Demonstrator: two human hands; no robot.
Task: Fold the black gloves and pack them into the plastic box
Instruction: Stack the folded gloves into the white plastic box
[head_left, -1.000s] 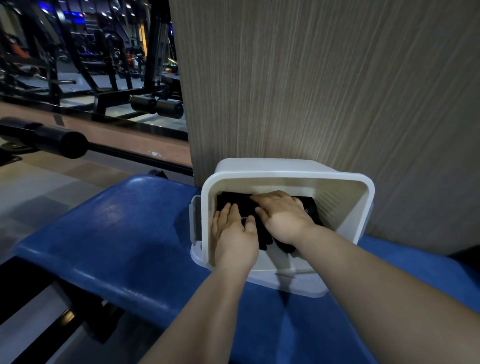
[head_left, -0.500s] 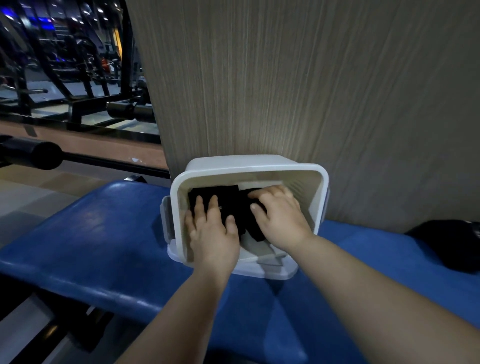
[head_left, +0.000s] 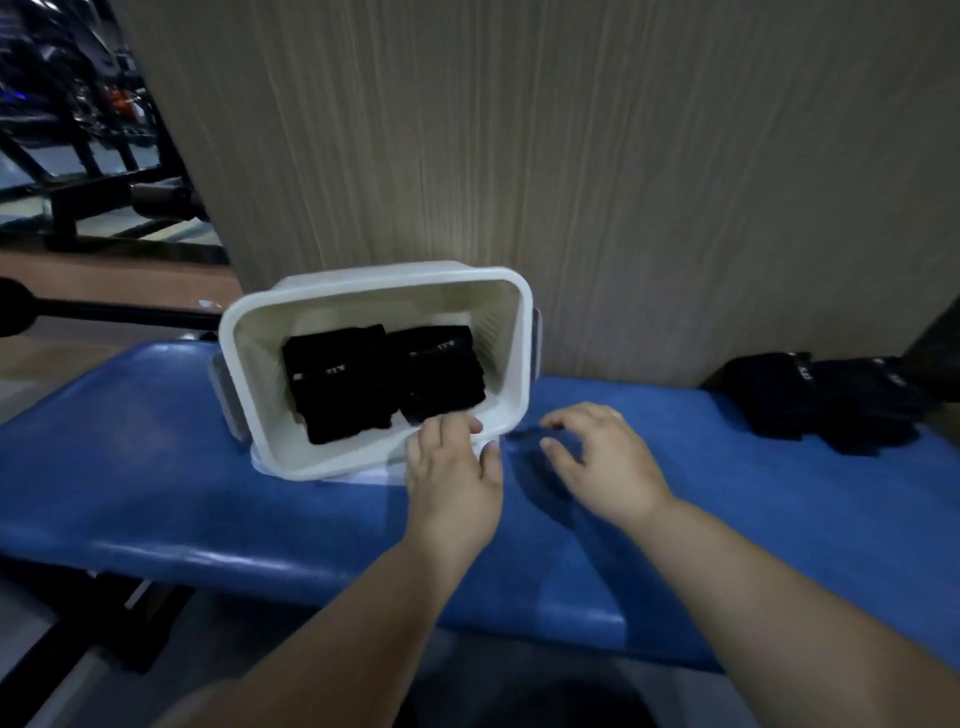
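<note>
The white plastic box (head_left: 249, 332) stands on the blue bench, tilted so its opening faces me. Two folded black gloves lie side by side inside it: one on the left (head_left: 337, 382), one on the right (head_left: 441, 376). My left hand (head_left: 452, 462) hovers at the box's lower right rim with relaxed fingers, holding nothing. My right hand (head_left: 597, 457) is over the bench just right of the box, fingers loosely bent and empty. More black gloves (head_left: 826, 400) lie in a heap at the bench's far right.
The padded blue bench (head_left: 156, 493) runs across the view against a wood-grain wall panel (head_left: 571, 156). A black barbell end (head_left: 15, 314) and gym machines stand at the left. The floor shows below the bench's front edge.
Both hands have come out of the box, leaving the two folded gloves inside. The view has swung right, so the loose gloves on the bench now show.
</note>
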